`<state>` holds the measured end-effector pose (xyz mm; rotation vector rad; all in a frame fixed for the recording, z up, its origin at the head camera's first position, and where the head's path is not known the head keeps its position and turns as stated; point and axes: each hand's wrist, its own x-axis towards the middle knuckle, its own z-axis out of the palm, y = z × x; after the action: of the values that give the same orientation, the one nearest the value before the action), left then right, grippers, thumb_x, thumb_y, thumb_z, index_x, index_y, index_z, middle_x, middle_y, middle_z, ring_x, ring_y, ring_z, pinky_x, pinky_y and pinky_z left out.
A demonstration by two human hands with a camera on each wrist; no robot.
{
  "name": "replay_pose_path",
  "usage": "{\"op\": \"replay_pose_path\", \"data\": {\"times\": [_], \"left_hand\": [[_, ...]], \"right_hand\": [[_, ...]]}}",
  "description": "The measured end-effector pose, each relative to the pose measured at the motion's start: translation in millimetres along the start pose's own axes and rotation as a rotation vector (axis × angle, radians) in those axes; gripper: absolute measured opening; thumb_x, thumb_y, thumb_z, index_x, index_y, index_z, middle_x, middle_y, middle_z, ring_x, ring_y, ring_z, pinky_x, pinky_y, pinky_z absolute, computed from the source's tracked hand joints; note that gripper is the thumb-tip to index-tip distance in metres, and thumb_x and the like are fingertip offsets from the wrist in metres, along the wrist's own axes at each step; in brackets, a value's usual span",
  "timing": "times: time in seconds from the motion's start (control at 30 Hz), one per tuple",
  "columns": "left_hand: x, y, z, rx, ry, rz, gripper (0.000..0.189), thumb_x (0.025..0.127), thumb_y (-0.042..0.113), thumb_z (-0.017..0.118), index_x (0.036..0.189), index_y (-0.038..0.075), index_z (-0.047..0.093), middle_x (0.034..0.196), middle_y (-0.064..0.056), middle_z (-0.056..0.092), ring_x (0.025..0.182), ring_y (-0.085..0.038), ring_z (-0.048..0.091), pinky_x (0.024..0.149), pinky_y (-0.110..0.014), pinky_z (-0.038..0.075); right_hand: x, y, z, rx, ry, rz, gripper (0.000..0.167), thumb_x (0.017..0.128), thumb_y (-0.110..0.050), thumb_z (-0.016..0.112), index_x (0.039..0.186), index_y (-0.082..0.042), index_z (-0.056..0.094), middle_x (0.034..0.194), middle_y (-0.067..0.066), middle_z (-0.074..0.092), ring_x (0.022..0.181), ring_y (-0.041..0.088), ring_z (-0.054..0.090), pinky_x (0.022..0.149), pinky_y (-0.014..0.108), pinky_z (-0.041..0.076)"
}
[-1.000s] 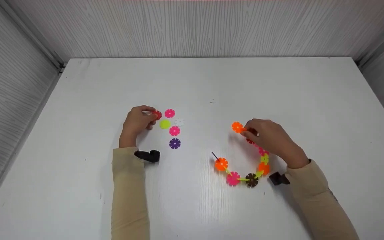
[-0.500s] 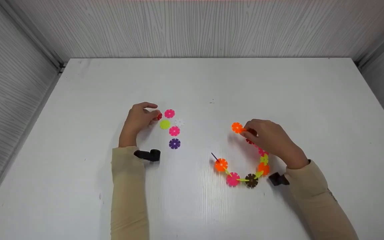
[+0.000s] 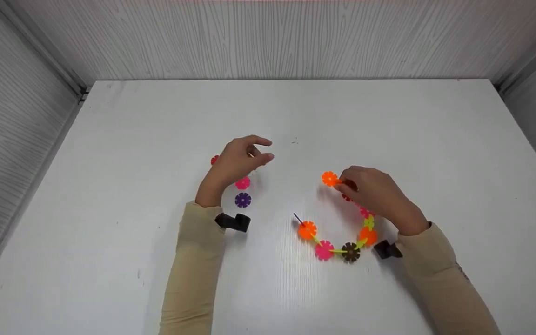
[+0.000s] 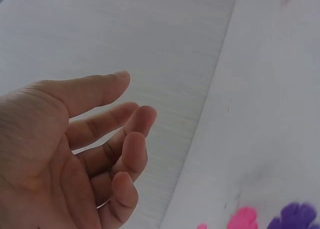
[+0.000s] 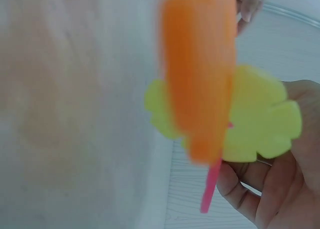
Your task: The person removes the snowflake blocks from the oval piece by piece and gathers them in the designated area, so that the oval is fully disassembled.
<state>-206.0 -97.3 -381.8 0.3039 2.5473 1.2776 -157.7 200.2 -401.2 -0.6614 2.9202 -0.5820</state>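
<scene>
My left hand (image 3: 237,160) hovers over the loose flower-shaped interlocking discs, thumb and fingers apart and holding nothing; the left wrist view shows the palm bare. My right hand (image 3: 374,191) pinches one end of a curved chain of such discs, beside an orange disc (image 3: 329,178). The chain curls round through a brown disc (image 3: 351,252) and a pink disc (image 3: 324,250) to another orange disc (image 3: 307,230), where a dark disc stands edge-on. Close to the right wrist camera, a yellow disc (image 5: 260,114) lies partly behind a blurred orange one (image 5: 200,74).
Under and around my left hand lie loose discs: a red disc (image 3: 215,160), a pink disc (image 3: 243,183) and a purple disc (image 3: 243,200). Others there are hidden by the hand. The white table (image 3: 268,298) ends at a grey wood-grain wall (image 3: 268,42).
My left hand has let go of the red disc, which stays on the table, and moved right across the loose discs. My right hand and the chain have hardly moved.
</scene>
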Motion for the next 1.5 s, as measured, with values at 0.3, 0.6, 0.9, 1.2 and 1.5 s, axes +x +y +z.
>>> {"op": "replay_pose_path", "data": {"times": [0.3, 0.6, 0.9, 1.2, 1.5], "left_hand": [[-6.6, 40.7, 49.1, 0.153, -0.142, 0.169, 0.039, 0.090, 0.031, 0.066, 0.126, 0.018, 0.062, 0.113, -0.006, 0.067, 0.105, -0.024, 0.058, 0.087, -0.035, 0.049], [-7.4, 44.1, 76.4, 0.210, -0.178, 0.203, 0.048, 0.089, 0.033, 0.068, 0.133, 0.018, 0.057, 0.128, -0.004, 0.060, 0.117, -0.021, 0.055, 0.095, -0.036, 0.049], [-5.9, 44.2, 86.2, 0.218, -0.190, 0.189, 0.049, 0.088, 0.032, 0.070, 0.133, 0.017, 0.058, 0.125, 0.001, 0.062, 0.111, -0.017, 0.057, 0.091, -0.030, 0.051], [-4.5, 41.1, 89.3, 0.240, -0.163, 0.180, 0.048, 0.089, 0.028, 0.069, 0.135, 0.016, 0.057, 0.118, -0.001, 0.066, 0.099, -0.017, 0.061, 0.085, -0.029, 0.052], [-3.7, 41.9, 90.3, 0.289, -0.161, 0.191, 0.044, 0.088, 0.027, 0.070, 0.130, 0.016, 0.061, 0.110, 0.001, 0.067, 0.090, -0.013, 0.057, 0.079, -0.025, 0.050]], "right_hand": [[2.1, -1.8, -0.3, -0.006, -0.006, 0.015, 0.017, 0.089, -0.022, 0.069, 0.091, -0.005, 0.069, 0.074, 0.004, 0.059, 0.063, 0.015, 0.049, 0.065, 0.030, 0.046], [1.0, -4.1, 0.2, -0.016, -0.003, 0.007, 0.017, 0.090, -0.021, 0.068, 0.093, -0.004, 0.068, 0.075, 0.004, 0.059, 0.064, 0.016, 0.049, 0.066, 0.031, 0.048], [-1.1, -8.3, 0.5, -0.017, 0.037, -0.060, 0.016, 0.088, -0.020, 0.070, 0.092, -0.005, 0.069, 0.076, 0.004, 0.061, 0.065, 0.016, 0.051, 0.066, 0.030, 0.049], [-2.2, -8.6, 2.2, -0.018, 0.046, -0.103, 0.014, 0.087, -0.019, 0.072, 0.090, -0.005, 0.070, 0.080, 0.005, 0.064, 0.068, 0.017, 0.053, 0.067, 0.031, 0.052], [-1.3, -9.8, 1.9, -0.001, 0.034, -0.105, 0.013, 0.086, -0.018, 0.072, 0.089, -0.005, 0.070, 0.078, 0.004, 0.063, 0.067, 0.015, 0.052, 0.067, 0.032, 0.050]]}}
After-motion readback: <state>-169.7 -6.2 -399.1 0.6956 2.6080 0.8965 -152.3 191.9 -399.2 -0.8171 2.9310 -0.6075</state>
